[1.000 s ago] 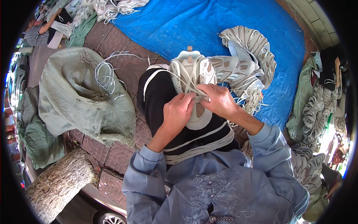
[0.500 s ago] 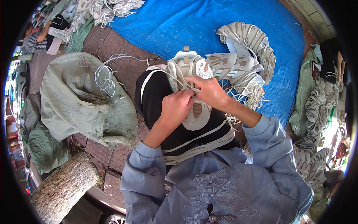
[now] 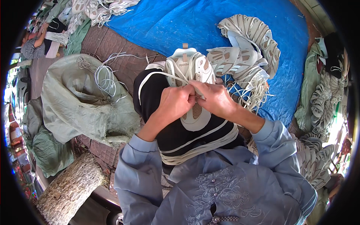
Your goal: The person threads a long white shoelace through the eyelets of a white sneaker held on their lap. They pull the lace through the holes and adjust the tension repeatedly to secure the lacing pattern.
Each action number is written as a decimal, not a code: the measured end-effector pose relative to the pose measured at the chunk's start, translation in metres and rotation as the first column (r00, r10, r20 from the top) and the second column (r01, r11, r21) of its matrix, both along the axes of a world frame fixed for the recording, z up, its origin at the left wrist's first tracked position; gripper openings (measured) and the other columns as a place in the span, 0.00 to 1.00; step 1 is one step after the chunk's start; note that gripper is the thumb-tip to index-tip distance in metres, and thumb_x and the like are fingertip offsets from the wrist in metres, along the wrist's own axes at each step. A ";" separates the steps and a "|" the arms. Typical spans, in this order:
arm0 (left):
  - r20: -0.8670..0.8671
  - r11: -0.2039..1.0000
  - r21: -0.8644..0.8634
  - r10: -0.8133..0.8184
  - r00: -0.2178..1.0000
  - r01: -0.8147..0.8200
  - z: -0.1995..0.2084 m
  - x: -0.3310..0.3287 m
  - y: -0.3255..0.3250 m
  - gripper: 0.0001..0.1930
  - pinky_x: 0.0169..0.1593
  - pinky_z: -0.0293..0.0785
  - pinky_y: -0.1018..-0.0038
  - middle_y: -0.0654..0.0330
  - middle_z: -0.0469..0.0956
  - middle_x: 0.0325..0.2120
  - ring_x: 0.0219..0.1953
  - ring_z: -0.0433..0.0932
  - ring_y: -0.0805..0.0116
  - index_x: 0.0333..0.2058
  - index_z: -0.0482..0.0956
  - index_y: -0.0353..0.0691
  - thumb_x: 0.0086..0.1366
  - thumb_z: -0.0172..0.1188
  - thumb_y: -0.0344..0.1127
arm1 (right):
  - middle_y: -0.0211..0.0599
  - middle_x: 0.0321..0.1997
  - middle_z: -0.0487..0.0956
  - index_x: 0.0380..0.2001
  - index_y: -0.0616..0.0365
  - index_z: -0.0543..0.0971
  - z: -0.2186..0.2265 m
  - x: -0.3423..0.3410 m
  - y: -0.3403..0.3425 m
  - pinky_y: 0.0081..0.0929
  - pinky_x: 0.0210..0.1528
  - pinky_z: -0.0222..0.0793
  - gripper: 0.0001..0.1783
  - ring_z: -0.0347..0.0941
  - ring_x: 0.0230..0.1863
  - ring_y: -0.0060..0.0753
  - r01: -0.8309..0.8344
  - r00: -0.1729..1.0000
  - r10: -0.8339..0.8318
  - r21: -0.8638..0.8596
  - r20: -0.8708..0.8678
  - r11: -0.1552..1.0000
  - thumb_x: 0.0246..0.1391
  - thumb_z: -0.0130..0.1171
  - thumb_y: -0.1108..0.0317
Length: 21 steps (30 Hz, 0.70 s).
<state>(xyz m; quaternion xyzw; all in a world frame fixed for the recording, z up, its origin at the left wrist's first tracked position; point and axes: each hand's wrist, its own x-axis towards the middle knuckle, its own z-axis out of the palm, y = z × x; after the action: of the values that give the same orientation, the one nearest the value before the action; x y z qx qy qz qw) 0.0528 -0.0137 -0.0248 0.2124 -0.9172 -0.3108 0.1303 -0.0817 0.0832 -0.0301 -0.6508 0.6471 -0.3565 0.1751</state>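
A white and beige shoe upper (image 3: pixel 193 122) lies on my lap, toe toward me and tongue pointing away. Over its middle, my left hand (image 3: pixel 175 100) and my right hand (image 3: pixel 216 99) meet, both closed with fingertips pinched together. A flat cream shoelace (image 3: pixel 155 73) runs from between them up and over to the left across my dark-covered knee. The fingers hide the lace's end and the eyelets under them. More loose cream laces (image 3: pixel 187 156) lie across the black cloth (image 3: pixel 150 98) on my lap.
A fanned stack of shoe uppers (image 3: pixel 255 41) with dangling laces (image 3: pixel 255 90) sits on a blue tarp (image 3: pixel 168 22). To the left, a pale woven sack (image 3: pixel 67 108) carries a tangle of white lace (image 3: pixel 105 80). Nearer stands a tree trunk (image 3: pixel 75 185). Another person (image 3: pixel 35 47) sits at far left.
My left hand has shifted slightly up and in against the right, and the right-hand fingers have folded closer. The lace on the left now arches higher over the knee. The view has shifted slightly.
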 end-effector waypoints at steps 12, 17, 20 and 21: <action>-0.151 0.947 0.248 0.244 0.958 -0.202 0.009 0.012 0.020 0.03 0.24 0.69 0.68 0.54 0.74 0.20 0.21 0.74 0.57 0.25 0.72 0.37 0.50 0.56 0.25 | 0.39 0.25 0.75 0.49 0.54 0.68 -0.016 -0.003 -0.020 0.28 0.22 0.67 0.34 0.73 0.21 0.33 -0.048 0.986 0.042 0.035 0.159 0.998 0.31 0.54 0.83; -0.161 0.955 0.180 0.263 0.951 -0.234 0.007 0.019 0.029 0.05 0.26 0.69 0.69 0.54 0.73 0.21 0.23 0.73 0.56 0.28 0.72 0.38 0.49 0.56 0.24 | 0.20 0.19 0.64 0.44 0.55 0.73 0.008 -0.024 -0.036 0.14 0.19 0.50 0.34 0.54 0.20 0.11 -0.372 0.741 -0.037 0.456 0.670 0.809 0.23 0.51 0.83; -0.185 0.979 0.019 0.205 0.961 -0.205 0.003 0.020 0.034 0.08 0.29 0.69 0.70 0.56 0.73 0.26 0.27 0.72 0.57 0.30 0.73 0.38 0.47 0.57 0.24 | 0.21 0.20 0.69 0.43 0.56 0.74 0.008 -0.027 -0.043 0.13 0.21 0.54 0.32 0.59 0.21 0.11 -0.349 0.832 0.058 0.439 0.552 0.828 0.24 0.52 0.81; -0.192 0.979 -0.086 0.168 0.967 -0.187 0.002 0.018 0.039 0.09 0.31 0.70 0.70 0.57 0.73 0.28 0.29 0.72 0.58 0.30 0.74 0.38 0.46 0.57 0.24 | 0.22 0.21 0.70 0.43 0.56 0.74 0.006 -0.029 -0.044 0.13 0.21 0.55 0.30 0.60 0.21 0.10 -0.327 0.869 0.109 0.395 0.482 0.859 0.25 0.53 0.80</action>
<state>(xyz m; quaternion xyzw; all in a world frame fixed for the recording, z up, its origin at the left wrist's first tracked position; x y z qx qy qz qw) 0.0708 0.0252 -0.0224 0.2569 -0.8935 -0.2682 0.2525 -0.1108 0.0389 -0.0241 -0.5619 0.5758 -0.3069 0.5084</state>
